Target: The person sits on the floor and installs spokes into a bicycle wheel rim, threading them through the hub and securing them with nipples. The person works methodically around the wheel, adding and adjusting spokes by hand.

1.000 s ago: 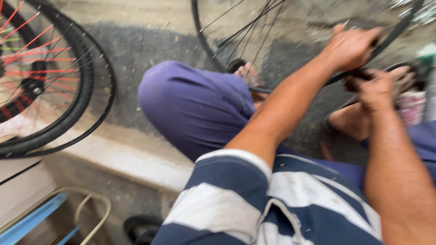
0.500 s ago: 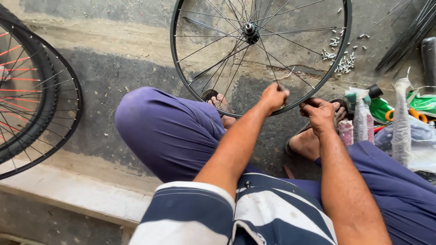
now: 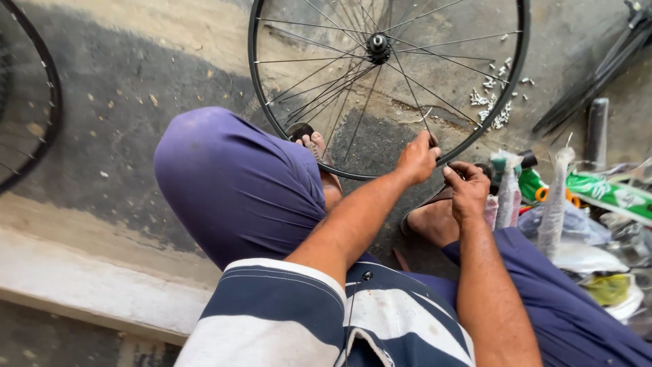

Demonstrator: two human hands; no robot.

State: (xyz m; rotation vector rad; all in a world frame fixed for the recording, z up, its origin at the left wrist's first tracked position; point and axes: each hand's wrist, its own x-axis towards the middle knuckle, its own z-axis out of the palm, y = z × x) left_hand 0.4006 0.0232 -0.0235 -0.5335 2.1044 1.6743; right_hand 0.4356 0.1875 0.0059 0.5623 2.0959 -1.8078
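Both my hands met at the near edge of the bicycle wheel (image 3: 387, 81).

My left hand (image 3: 418, 158) pinched a spoke (image 3: 412, 92) at the rim; my right hand (image 3: 467, 190) was clenched just beside it, its contents hidden. The wheel stood ahead of me, spoke slanting up to the hub (image 3: 377, 46). Loose small metal bits (image 3: 494, 109) lay on the floor beyond.

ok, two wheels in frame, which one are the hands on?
The spoked wheel at top centre, with its hub visible. The left hand and right hand both meet its lower rim. The other wheel sits cut off at the left edge, untouched.
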